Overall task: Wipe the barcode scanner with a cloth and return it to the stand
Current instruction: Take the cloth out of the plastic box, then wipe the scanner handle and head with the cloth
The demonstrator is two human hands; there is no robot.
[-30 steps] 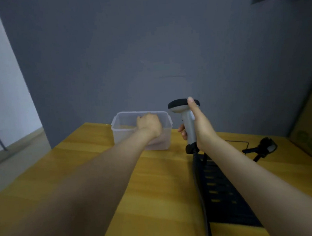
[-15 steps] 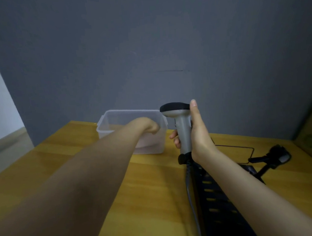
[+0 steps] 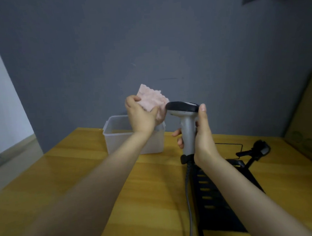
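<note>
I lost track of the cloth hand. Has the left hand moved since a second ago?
Yes. The left hand has risen out of the clear plastic bin, now holding the pink cloth above its rim.

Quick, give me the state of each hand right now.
Left hand: closed on the crumpled pale pink cloth, raised beside the scanner's head.
Right hand: closed around the handle of the grey and black barcode scanner, held upright.
</note>
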